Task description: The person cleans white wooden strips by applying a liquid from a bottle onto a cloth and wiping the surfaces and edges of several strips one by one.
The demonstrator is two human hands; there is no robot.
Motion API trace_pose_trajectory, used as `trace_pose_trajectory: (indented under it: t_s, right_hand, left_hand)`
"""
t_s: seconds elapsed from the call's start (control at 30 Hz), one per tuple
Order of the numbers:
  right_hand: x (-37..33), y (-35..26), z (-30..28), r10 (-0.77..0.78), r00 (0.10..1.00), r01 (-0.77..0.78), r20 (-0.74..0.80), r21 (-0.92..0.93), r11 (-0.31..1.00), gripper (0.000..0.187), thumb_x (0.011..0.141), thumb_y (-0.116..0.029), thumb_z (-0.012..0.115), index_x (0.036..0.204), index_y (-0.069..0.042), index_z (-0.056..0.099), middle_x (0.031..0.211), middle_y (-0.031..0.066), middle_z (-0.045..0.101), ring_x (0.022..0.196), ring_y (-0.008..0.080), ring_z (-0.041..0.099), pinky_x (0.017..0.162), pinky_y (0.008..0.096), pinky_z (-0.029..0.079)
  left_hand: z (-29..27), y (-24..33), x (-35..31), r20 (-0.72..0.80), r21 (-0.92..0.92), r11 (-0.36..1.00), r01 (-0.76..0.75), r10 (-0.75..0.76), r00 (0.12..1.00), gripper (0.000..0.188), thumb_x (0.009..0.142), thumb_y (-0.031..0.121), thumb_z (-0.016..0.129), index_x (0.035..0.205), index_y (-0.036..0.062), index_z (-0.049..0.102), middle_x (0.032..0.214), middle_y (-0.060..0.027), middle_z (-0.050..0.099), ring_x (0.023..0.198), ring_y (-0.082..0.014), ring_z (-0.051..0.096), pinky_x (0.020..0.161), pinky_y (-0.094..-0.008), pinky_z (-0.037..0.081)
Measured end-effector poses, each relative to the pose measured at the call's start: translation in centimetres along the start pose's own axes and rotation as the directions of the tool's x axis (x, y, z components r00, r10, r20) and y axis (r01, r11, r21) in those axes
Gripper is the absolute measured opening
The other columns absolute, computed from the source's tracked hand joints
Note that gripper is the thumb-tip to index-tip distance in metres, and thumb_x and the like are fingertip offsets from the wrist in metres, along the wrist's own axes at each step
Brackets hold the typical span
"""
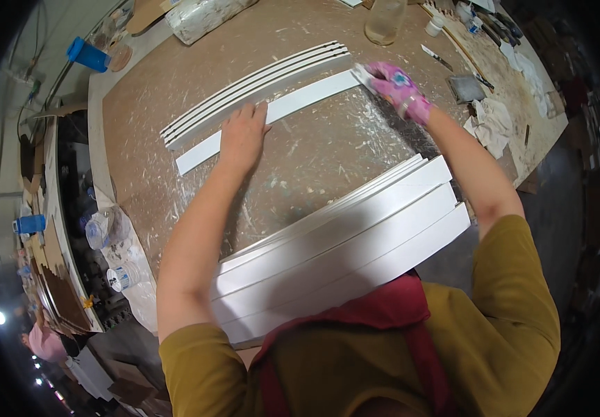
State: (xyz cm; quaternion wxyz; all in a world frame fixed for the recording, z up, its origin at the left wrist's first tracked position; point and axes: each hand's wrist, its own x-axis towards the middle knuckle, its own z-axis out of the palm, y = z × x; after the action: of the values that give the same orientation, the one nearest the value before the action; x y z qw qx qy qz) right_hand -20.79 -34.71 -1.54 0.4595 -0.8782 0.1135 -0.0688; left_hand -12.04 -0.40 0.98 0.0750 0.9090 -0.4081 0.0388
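Grey floor (550, 222) shows beyond the scuffed brown table (307, 170), where a white strip (314, 96) lies between a black-lined stack (248, 92) and white boards (376, 219). It looks light, fairly stiff and slippery, best taken by its long edges; the left hand (243, 135) rests flat across it, and the gloved right hand (397, 87) grips a white wad (363, 76) at its right end.

A long, narrow white strip (307, 99) lies flat and slanting across a scuffed brown worktop (307, 160), right end angled away, where a small, indistinct white pad (364, 74) meets it.
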Motion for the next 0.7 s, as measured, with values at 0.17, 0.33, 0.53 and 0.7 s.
trace_pose_trajectory:
  t_s: [0.17,0.33,0.53,0.7]
  right_hand:
    - [-4.9,-5.0,-5.0,-0.085,0.909,0.159,0.408,-0.151,0.976,0.037,0.078,-0.023,0.059,0.109,-0.002,0.059,0.102,0.0132,0.062,0.097,0.0230,0.058,0.087,0.0311,0.044]
    - [-1.3,-14.2,2.2,-0.509,0.738,0.629,0.443,-0.180,0.756,0.034,0.086,-0.024,0.055,0.116,-0.009,0.058,0.110,0.0100,0.062,0.105,0.0241,0.056,0.095,0.0358,0.043]
    - [-1.1,-23.7,23.3,-0.516,0.408,0.642,0.753,0.164,0.749,0.030,0.087,-0.033,0.055,0.103,-0.009,0.062,0.098,0.0127,0.060,0.096,0.0294,0.059,0.088,0.0422,0.047]
    - [0.3,-24.6,27.8,-0.675,0.205,0.927,0.709,0.079,0.365,0.014,0.078,-0.022,0.063,0.083,-0.010,0.066,0.082,0.0093,0.065,0.076,0.0296,0.064,0.069,0.0399,0.052]
  left_hand:
    - [0.0,0.4,-1.3,0.048,-0.024,1.000,-0.016,0.017,0.999,0.035,0.081,0.021,0.063,0.111,0.0049,0.055,0.106,-0.0143,0.057,0.095,-0.0347,0.056,0.078,-0.0428,0.048]
    - [0.4,4.8,-3.4,0.005,-0.111,0.961,-0.253,0.255,0.967,0.034,0.082,0.012,0.052,0.114,0.0033,0.051,0.105,-0.0162,0.055,0.097,-0.0322,0.057,0.074,-0.0411,0.050]
    - [3.2,4.4,-4.9,-0.219,-0.314,0.936,-0.161,0.094,0.971,0.033,0.088,0.013,0.048,0.119,0.0049,0.051,0.118,-0.0148,0.054,0.111,-0.0249,0.052,0.095,-0.0359,0.042]
    - [2.8,5.4,-4.5,-0.149,-0.469,0.876,-0.113,0.048,0.988,0.032,0.088,0.015,0.048,0.118,0.0048,0.053,0.119,-0.0154,0.055,0.111,-0.0255,0.052,0.096,-0.0360,0.040]
